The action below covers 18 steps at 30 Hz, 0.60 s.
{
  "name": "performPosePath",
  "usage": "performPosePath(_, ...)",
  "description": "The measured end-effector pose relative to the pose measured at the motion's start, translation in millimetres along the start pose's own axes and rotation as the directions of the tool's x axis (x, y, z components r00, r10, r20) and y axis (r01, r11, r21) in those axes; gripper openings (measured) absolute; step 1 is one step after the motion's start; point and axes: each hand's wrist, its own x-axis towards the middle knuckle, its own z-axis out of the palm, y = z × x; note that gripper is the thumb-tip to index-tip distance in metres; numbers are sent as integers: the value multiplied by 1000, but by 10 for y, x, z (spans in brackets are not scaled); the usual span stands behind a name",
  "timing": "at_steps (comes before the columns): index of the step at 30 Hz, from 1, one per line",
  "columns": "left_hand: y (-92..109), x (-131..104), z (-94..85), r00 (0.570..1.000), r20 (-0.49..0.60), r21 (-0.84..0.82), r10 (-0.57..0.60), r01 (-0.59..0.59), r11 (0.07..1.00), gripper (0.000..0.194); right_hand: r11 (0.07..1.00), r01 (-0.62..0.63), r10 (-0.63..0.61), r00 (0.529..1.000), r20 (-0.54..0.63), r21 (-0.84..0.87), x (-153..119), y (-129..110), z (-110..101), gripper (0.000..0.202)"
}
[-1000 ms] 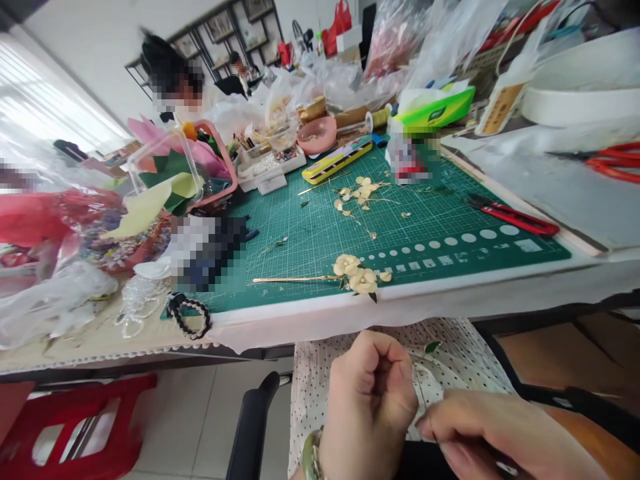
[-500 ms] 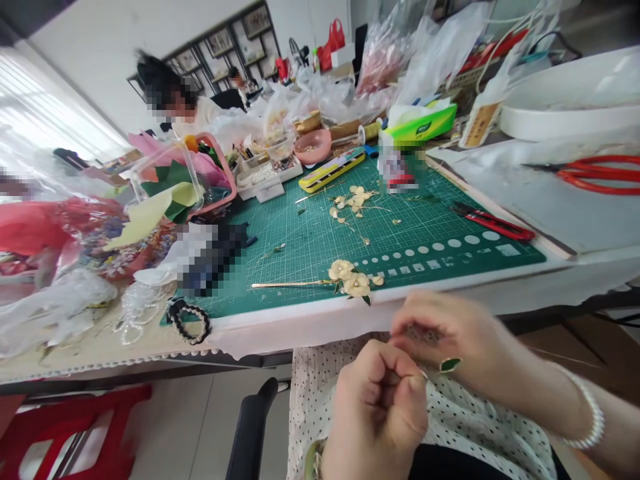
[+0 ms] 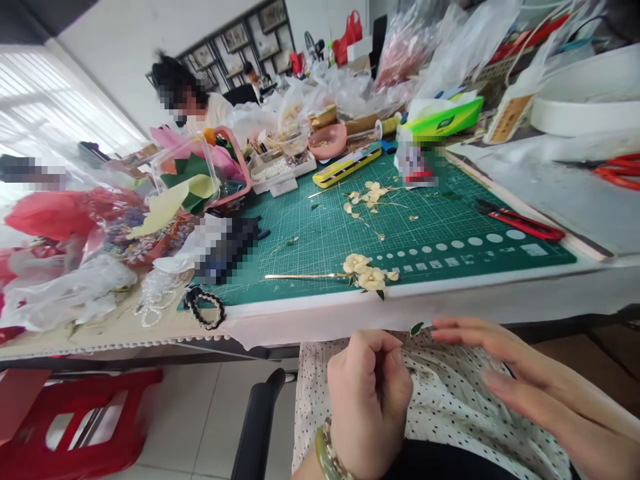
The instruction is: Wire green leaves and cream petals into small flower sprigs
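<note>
My left hand (image 3: 370, 393) is closed in a pinch over my lap. A small green leaf with a pale edge (image 3: 417, 329) sticks out just past its fingertips, apparently on a thin stem; the pinched part is hidden inside the fingers. To the right of the leaf, my right hand (image 3: 530, 380) is open, its fingers stretched out and thumb apart, holding nothing visible. On the front of the green cutting mat (image 3: 300, 233) lies a gold hairpin stick (image 3: 305, 276) with cream flowers (image 3: 371, 277) and dark leaves at its right end.
Farther back on the mat are loose cream flower sprigs (image 3: 373, 195) and a yellow case (image 3: 347, 167). Red-handled pliers (image 3: 525, 220) lie at right, with orange-handled scissors (image 3: 620, 172) beyond. A black braided band (image 3: 205, 310) sits at the left edge. A co-worker (image 3: 200, 110) sits across the table.
My right hand has moved away to the right of my left hand and its fingers have straightened. The leaf stays by my left fingertips. The view has shifted slightly.
</note>
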Motion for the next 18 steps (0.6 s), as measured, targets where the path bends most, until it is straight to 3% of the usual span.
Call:
performPosePath(3,73,-14,34,998,-22,8,53,-53,999,24,998,51,-50,998,-35,29,172,-379,132,36)
performPosePath(6,116,-18,66,997,-10,7,81,-80,997,25,981,89,-82,996,-47,172,303,-705,256,36)
performPosePath(8,125,-8,72,999,29,-49,20,-19,999,22,977,96,-84,994,-72,193,360,-791,276,39)
performPosePath(10,124,13,74,981,133,-219,-139,166,962,15,984,124,-114,990,-80,125,393,-785,246,37)
performPosePath(12,118,37,80,906,307,-449,-291,408,795,19,984,175,-172,983,-70,41,410,-740,194,33)
performPosePath(14,111,55,91,791,489,-591,-367,611,527,33,976,216,-216,974,-65,-5,416,-701,148,30)
performPosePath(16,102,60,104,675,632,-621,-381,735,272,41,968,249,-250,965,-76,-27,418,-689,122,29)
performPosePath(18,92,54,112,609,701,-610,-370,782,131,44,960,277,-279,956,-96,-35,421,-697,114,27)
